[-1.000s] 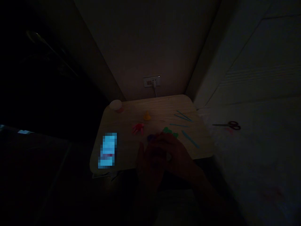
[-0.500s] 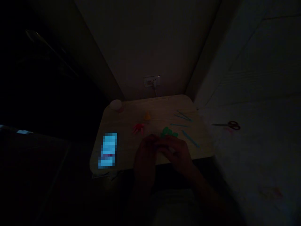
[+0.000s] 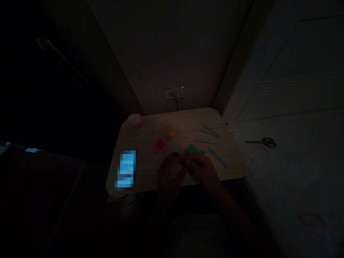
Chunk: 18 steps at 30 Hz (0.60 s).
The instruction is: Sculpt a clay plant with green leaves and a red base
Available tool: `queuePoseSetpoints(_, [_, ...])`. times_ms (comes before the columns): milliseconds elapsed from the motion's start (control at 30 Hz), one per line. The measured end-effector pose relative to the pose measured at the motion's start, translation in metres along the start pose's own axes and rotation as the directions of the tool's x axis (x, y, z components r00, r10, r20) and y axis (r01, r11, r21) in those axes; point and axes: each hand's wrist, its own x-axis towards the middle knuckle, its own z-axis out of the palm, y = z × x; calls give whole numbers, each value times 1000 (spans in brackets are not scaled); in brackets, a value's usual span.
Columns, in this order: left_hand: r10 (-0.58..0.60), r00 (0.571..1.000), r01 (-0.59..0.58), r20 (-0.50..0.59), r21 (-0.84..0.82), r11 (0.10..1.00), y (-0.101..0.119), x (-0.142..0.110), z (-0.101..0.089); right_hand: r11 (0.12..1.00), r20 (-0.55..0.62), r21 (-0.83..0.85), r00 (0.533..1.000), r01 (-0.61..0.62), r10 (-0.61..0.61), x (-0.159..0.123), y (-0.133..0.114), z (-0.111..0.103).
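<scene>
In dim light, my left hand [image 3: 170,173] and my right hand [image 3: 202,170] meet above the front part of the small table. Both have their fingers closed around a small dark purple piece that looks like modelling clay [image 3: 182,162]. Another dark purple bit [image 3: 174,154] shows at the far side of my left hand; whether it joins the held piece I cannot tell. Just beyond my right hand lies a green leafy clay shape [image 3: 194,150]. A red and pink clay figure with leg-like strips [image 3: 160,144] and an orange clay piece [image 3: 169,132] sit farther left.
Several blue modelling tools [image 3: 217,157] lie on the table's right side. A glowing phone [image 3: 125,170] rests at front left, a pale tub [image 3: 135,120] at the back left corner. Scissors [image 3: 264,142] lie on the white surface to the right. A wall socket [image 3: 174,93] holds a plug.
My hands have shifted slightly, and the fingers have turned so that the purple piece between them shows more. The whole view has moved a little; the things on the table stay put.
</scene>
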Motion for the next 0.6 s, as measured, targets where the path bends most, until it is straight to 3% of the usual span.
queuePoseSetpoints(300, [-127, 992, 126, -8, -99, 987, -2, 1, -1, 994, 132, 98, 990, -55, 42, -2, 4, 1])
queuePoseSetpoints(500, [-56, 996, 65, 75, -132, 989, -2, 1, -5, 993, 119, 101, 992, -57, 45, -1, 9, -3])
queuePoseSetpoints(600, [-39, 997, 47, 65, -124, 991, -2, 1, -7, 995, 122, 78, 991, -64, 55, -1, 10, -3])
